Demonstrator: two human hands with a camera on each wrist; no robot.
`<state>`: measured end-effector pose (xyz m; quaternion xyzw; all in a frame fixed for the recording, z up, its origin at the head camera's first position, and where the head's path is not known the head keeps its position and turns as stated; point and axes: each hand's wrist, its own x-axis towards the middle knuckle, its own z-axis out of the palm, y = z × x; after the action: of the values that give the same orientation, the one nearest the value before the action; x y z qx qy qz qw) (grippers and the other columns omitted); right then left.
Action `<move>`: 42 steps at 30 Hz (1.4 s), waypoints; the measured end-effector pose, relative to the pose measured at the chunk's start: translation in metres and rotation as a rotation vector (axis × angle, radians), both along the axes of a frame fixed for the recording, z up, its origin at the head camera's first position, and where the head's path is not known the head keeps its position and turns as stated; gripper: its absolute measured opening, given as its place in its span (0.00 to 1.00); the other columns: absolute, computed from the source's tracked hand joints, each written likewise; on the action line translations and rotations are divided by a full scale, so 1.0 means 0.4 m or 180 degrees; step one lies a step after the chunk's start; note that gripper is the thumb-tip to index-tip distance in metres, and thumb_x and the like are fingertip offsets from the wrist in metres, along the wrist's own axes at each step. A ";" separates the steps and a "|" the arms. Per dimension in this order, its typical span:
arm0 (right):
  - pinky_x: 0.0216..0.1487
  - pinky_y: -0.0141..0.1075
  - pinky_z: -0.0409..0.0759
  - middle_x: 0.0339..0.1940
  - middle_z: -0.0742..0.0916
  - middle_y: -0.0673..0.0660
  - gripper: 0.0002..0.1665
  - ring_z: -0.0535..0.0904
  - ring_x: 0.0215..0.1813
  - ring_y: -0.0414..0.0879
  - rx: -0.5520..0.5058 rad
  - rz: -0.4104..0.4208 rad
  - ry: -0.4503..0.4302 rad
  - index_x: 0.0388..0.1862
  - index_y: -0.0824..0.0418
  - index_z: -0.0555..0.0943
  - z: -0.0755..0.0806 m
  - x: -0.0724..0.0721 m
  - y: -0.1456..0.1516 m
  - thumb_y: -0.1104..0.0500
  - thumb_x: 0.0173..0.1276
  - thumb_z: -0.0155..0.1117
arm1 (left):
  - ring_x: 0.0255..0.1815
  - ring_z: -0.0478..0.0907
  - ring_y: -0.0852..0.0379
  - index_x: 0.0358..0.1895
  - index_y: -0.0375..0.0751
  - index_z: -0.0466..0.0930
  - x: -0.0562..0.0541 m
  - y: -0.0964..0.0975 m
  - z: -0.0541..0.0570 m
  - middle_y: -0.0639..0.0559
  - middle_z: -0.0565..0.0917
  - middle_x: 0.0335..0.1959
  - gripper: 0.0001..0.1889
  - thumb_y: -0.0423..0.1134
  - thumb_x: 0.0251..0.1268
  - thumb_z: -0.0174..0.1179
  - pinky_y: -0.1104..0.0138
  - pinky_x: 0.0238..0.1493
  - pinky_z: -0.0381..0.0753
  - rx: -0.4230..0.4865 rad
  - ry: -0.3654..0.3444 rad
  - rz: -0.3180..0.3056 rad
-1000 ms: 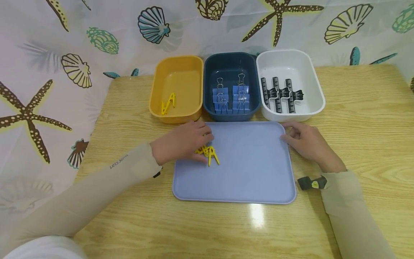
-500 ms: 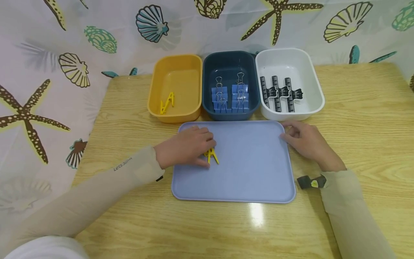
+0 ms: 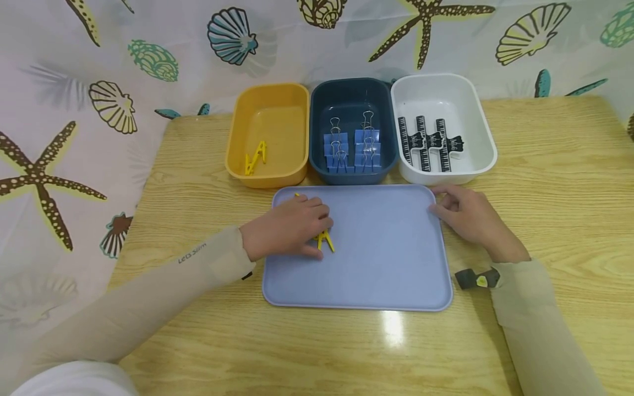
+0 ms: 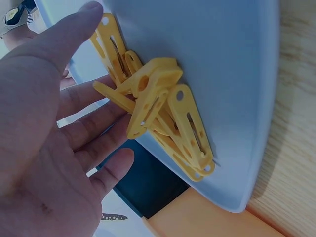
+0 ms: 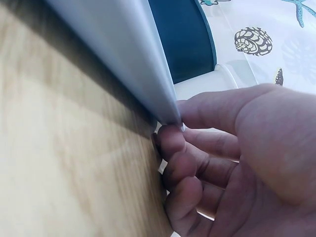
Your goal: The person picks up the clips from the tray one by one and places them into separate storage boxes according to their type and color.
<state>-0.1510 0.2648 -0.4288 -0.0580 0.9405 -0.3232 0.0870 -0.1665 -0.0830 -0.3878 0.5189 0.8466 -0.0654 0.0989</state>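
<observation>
Several yellow clothespins (image 4: 158,74) lie in a loose heap on the left part of a blue-grey tray (image 3: 386,253). My left hand (image 3: 292,228) is over them and hides most of the heap in the head view. In the left wrist view its fingers reach loosely along the heap's side, the thumb (image 4: 69,34) standing apart, with no clothespin pinched. On the opposite side, my right hand (image 3: 468,217) holds the tray's far right corner between thumb and fingers. The right wrist view shows the fingertips (image 5: 172,138) curled under the tray rim (image 5: 128,54).
Behind the tray stand three bins side by side. The yellow bin (image 3: 235,129) holds yellow clothespins (image 3: 256,158), the dark blue bin (image 3: 317,99) blue binder clips (image 3: 367,151), the white bin (image 3: 487,132) black-and-white piano-key clips (image 3: 442,144). A patterned cloth (image 3: 307,55) hangs behind the wooden table (image 3: 238,330).
My left hand has moved slightly right and toward the front edge over the clothespins, uncovering a yellow tip by the tray's back edge. My right hand stays at the tray corner.
</observation>
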 end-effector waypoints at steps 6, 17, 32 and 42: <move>0.34 0.32 0.71 0.35 0.87 0.62 0.21 0.76 0.29 0.41 0.0014 -0.0003 -0.0019 0.57 0.65 0.76 0.001 0.000 -0.001 0.56 0.68 0.61 | 0.47 0.73 0.53 0.53 0.45 0.78 0.002 0.003 0.000 0.51 0.79 0.47 0.29 0.63 0.58 0.62 0.60 0.50 0.73 -0.0040 -0.0021 -0.0005; 0.34 0.33 0.71 0.35 0.88 0.62 0.21 0.76 0.29 0.41 0.0031 0.0003 -0.0010 0.57 0.64 0.77 -0.003 0.000 0.000 0.56 0.69 0.61 | 0.45 0.73 0.54 0.48 0.44 0.79 0.006 0.001 0.017 0.52 0.79 0.43 0.25 0.61 0.58 0.63 0.60 0.48 0.72 0.0159 -0.0003 -0.0009; 0.33 0.31 0.70 0.33 0.87 0.61 0.20 0.74 0.26 0.37 0.0018 0.0031 0.0069 0.56 0.64 0.77 -0.001 0.003 0.001 0.56 0.68 0.61 | 0.46 0.71 0.54 0.46 0.43 0.79 -0.009 -0.032 0.060 0.52 0.78 0.40 0.26 0.61 0.56 0.65 0.63 0.49 0.70 0.0237 0.0177 0.0208; 0.32 0.31 0.70 0.33 0.87 0.61 0.21 0.74 0.26 0.36 0.0012 0.0027 0.0065 0.56 0.64 0.77 -0.004 0.001 0.002 0.56 0.68 0.61 | 0.43 0.72 0.52 0.50 0.41 0.79 -0.017 -0.049 0.067 0.49 0.80 0.43 0.30 0.65 0.57 0.61 0.59 0.56 0.71 -0.0030 0.0088 0.0596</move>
<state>-0.1506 0.2657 -0.4304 -0.0651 0.9417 -0.3204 0.0789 -0.1732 -0.1025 -0.3611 0.4361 0.8923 -0.0670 0.0954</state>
